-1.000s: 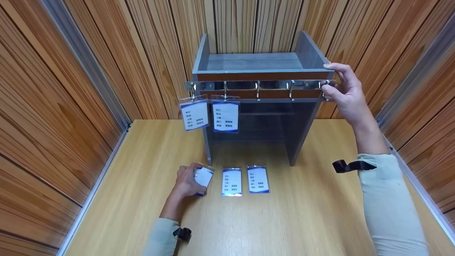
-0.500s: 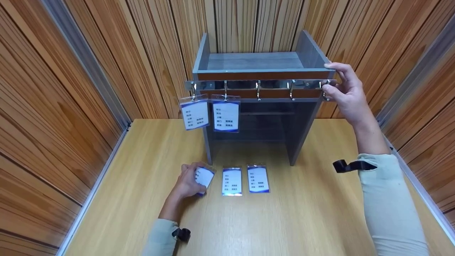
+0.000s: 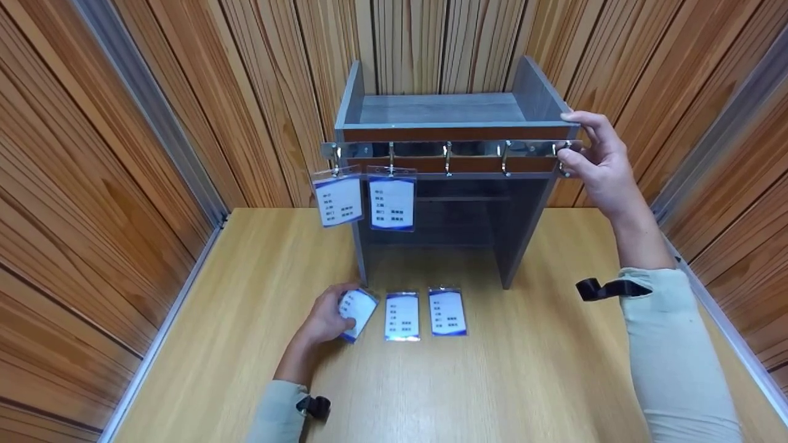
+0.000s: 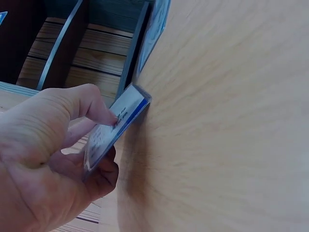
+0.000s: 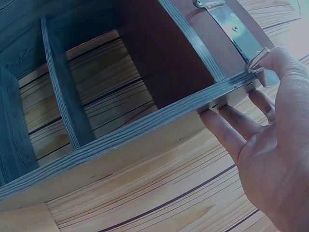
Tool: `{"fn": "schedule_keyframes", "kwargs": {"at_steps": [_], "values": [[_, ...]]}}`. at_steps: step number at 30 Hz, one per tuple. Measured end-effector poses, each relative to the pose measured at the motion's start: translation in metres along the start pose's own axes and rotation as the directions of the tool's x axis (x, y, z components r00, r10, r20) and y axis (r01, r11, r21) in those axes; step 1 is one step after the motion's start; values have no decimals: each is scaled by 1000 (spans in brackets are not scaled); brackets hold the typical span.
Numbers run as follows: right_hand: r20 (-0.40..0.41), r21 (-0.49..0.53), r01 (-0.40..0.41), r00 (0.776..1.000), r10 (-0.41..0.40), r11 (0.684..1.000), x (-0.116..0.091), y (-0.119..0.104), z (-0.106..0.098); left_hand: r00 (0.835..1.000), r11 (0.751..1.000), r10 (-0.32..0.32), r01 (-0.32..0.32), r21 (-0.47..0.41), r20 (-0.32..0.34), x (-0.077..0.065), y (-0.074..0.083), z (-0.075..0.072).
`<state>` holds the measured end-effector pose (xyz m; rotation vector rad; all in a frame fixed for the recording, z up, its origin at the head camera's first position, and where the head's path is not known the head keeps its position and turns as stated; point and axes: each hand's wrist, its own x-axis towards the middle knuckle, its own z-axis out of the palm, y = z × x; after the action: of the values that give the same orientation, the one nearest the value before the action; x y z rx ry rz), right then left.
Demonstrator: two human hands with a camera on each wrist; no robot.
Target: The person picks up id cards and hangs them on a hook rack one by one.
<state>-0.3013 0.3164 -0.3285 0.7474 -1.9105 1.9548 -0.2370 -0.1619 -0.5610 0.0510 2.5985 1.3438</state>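
Observation:
My left hand (image 3: 325, 315) pinches a white-and-blue ID badge (image 3: 358, 312) in a clear sleeve, thumb on its face and fingers behind. In the left wrist view this badge (image 4: 113, 128) is tilted up from the table. Two more badges (image 3: 402, 316) (image 3: 448, 312) lie flat to its right. My right hand (image 3: 600, 157) grips the upper right corner of a grey shelf unit (image 3: 529, 215). Its thumb presses by the end hook of a metal hook rail (image 3: 477, 148), while the fingers lie against the side panel (image 5: 120, 142). Two badges (image 3: 337, 200) (image 3: 392, 202) hang from the two leftmost hooks.
The shelf unit stands on a light wooden table (image 3: 468, 387) near the back wall (image 3: 443, 43). Wood-panelled walls rise on the left (image 3: 92, 184) and right (image 3: 732, 154). Black straps (image 3: 314, 406) are at both sleeves.
The left hand's badge has shifted slightly to the right and shows more of its face, with the thumb lower on it. My right hand keeps its hold at the corner.

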Motion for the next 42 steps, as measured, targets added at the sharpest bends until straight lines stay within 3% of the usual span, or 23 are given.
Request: {"fn": "schedule_keyframes", "kwargs": {"at_steps": [20, 33, 42], "values": [[-37, -22, -31, 999, 30, 999, -1, 2, 0, 998, 989, 41, -34, -143, 46, -5, 6, 2], [-16, -6, -12, 1000, 12, 1000, 1, 0, 1, 982, 974, 179, -168, -152, 60, -4, 18, 11], [-35, -27, -28, 999, 27, 999, 0, 0, 0, 979, 967, 190, -173, -188, 77, -4, 31, 18]]}}
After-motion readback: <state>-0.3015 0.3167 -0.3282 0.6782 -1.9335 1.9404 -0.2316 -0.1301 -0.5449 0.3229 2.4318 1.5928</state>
